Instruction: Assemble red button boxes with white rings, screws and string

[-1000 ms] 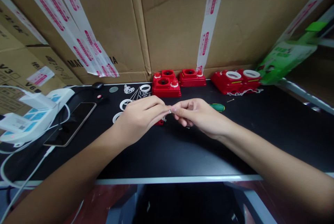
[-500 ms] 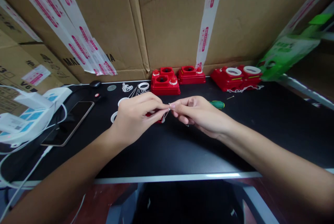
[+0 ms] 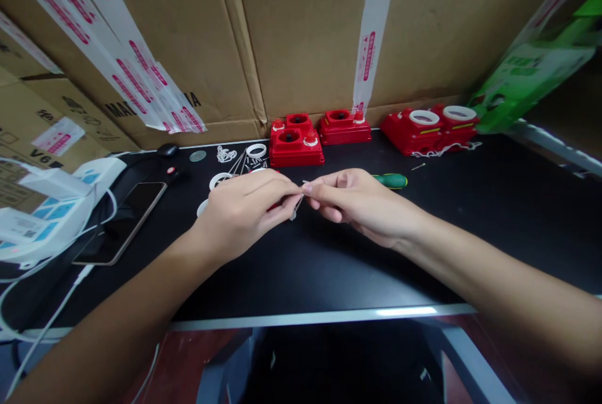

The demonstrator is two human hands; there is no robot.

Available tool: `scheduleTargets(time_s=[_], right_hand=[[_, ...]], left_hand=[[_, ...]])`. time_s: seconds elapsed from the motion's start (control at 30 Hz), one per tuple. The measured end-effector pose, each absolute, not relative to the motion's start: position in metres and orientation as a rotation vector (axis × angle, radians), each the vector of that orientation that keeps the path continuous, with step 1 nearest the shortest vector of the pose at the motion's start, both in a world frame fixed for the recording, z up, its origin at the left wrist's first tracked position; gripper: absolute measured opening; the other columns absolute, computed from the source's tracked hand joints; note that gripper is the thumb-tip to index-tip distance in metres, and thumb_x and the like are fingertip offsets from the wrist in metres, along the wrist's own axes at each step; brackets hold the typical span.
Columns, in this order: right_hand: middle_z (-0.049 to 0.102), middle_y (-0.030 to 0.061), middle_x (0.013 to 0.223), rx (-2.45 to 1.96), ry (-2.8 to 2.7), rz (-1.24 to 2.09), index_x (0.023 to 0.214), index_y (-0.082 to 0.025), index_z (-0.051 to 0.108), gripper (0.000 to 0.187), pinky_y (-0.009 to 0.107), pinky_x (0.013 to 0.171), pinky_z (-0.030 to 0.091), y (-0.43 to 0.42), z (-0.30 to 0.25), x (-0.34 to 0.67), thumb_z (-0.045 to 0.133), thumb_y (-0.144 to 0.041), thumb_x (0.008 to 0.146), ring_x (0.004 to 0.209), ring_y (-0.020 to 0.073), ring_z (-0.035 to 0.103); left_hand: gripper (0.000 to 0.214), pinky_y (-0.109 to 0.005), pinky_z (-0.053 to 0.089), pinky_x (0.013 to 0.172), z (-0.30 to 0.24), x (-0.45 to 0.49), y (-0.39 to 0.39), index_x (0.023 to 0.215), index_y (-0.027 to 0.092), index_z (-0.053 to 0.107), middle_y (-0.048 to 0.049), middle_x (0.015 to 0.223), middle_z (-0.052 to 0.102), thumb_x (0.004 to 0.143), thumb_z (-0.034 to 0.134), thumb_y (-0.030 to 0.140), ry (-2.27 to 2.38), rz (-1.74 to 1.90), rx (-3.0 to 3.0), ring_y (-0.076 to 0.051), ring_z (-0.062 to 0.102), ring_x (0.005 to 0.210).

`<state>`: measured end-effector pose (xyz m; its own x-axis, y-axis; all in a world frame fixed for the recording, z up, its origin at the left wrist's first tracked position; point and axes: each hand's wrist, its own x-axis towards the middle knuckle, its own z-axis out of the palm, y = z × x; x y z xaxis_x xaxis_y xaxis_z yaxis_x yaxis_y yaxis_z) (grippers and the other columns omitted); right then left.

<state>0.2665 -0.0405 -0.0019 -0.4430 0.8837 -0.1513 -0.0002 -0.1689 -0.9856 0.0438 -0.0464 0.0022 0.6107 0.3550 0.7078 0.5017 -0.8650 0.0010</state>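
Observation:
My left hand (image 3: 251,209) and my right hand (image 3: 357,203) meet fingertip to fingertip above the black table. Both are closed in a pinch on a thin pale cord (image 3: 297,206), part of which hangs below the fingers. What sits right between the fingertips is too small to make out. Behind my left hand a little red plastic shows, mostly hidden. White rings (image 3: 220,180) lie beside that hand on the table. A green-handled screwdriver (image 3: 391,180) lies just beyond my right hand, partly covered by it.
Red housings (image 3: 297,154) stand along the back, and two with white rings (image 3: 424,118) sit at the right. A loose screw (image 3: 418,166) lies near them. At left are a phone (image 3: 123,222) and a white power strip (image 3: 94,194) with cables. Cardboard boxes (image 3: 301,46) wall the back.
The view has shifted slightly, with the table's back items a little higher in the picture. My hands stay pinched together in nearly the same pose.

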Motion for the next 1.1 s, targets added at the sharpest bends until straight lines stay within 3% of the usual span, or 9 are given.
scheduleTargets(time_s=[0.33, 0.43, 0.57, 0.7, 0.9, 1.1], right_hand=[[0.054, -0.0038, 0.05, -1.076, -1.489, 1.628, 0.066, -0.017, 0.07, 0.022, 0.026, 0.051, 0.028, -0.046, -0.001, 0.261, 0.077, -0.027, 0.084, 0.049, 0.0078, 0.039], [0.063, -0.0018, 0.063, -1.01, -1.485, 1.627, 0.071, -0.016, 0.073, 0.02, 0.024, 0.048, 0.028, -0.046, -0.001, 0.26, 0.081, -0.029, 0.084, 0.049, 0.0063, 0.045], [0.067, -0.0013, 0.072, -0.926, -1.483, 1.58, 0.078, -0.014, 0.074, 0.023, 0.021, 0.045, 0.03, -0.044, 0.0, 0.26, 0.085, -0.034, 0.084, 0.05, 0.0048, 0.049], [0.068, -0.0002, 0.072, -0.953, -1.564, 1.502, 0.084, -0.014, 0.073, 0.026, 0.019, 0.044, 0.039, -0.044, 0.0, 0.26, 0.085, -0.037, 0.087, 0.052, 0.0069, 0.055], [0.074, 0.004, 0.092, -0.846, -1.602, 1.285, 0.106, -0.02, 0.07, 0.033, 0.027, 0.059, 0.062, -0.047, -0.008, 0.26, 0.086, -0.044, 0.089, 0.074, 0.0169, 0.072], [0.079, 0.0066, 0.093, -0.856, -1.76, 1.009, 0.102, -0.02, 0.077, 0.026, 0.035, 0.075, 0.066, -0.047, -0.007, 0.266, 0.079, -0.045, 0.096, 0.076, 0.0204, 0.077]], left_hand=[[0.011, -0.026, 0.059, 0.073, 0.003, 0.049, -0.052, 0.092, 0.021, 0.072, -0.0016, 0.088, 0.078, 0.093, 0.068, 0.011, -0.896, -1.107, -2.645, -0.014, 0.073, 0.076], [0.008, -0.022, 0.057, 0.062, 0.002, 0.052, -0.054, 0.088, 0.019, 0.069, -0.0015, 0.087, 0.072, 0.09, 0.069, 0.011, -1.151, -1.33, -2.767, -0.011, 0.067, 0.068], [0.004, -0.025, 0.062, 0.062, -0.002, 0.055, -0.052, 0.091, 0.018, 0.069, -0.008, 0.108, 0.069, 0.092, 0.07, 0.014, -1.385, -1.68, -2.897, -0.015, 0.071, 0.079], [0.005, -0.026, 0.066, 0.067, -0.003, 0.057, -0.05, 0.093, 0.017, 0.066, -0.0032, 0.086, 0.071, 0.097, 0.069, 0.02, -1.665, -1.951, -3.034, -0.014, 0.074, 0.071], [0.015, -0.022, 0.064, 0.063, 0.002, 0.061, -0.05, 0.09, 0.015, 0.067, 0.0001, 0.074, 0.072, 0.092, 0.079, 0.024, -1.844, -2.116, -2.976, -0.012, 0.073, 0.065], [0.013, -0.024, 0.064, 0.062, 0.004, 0.06, -0.049, 0.092, 0.015, 0.07, -0.0013, 0.074, 0.073, 0.094, 0.079, 0.024, -1.841, -2.087, -3.019, -0.013, 0.072, 0.064]])
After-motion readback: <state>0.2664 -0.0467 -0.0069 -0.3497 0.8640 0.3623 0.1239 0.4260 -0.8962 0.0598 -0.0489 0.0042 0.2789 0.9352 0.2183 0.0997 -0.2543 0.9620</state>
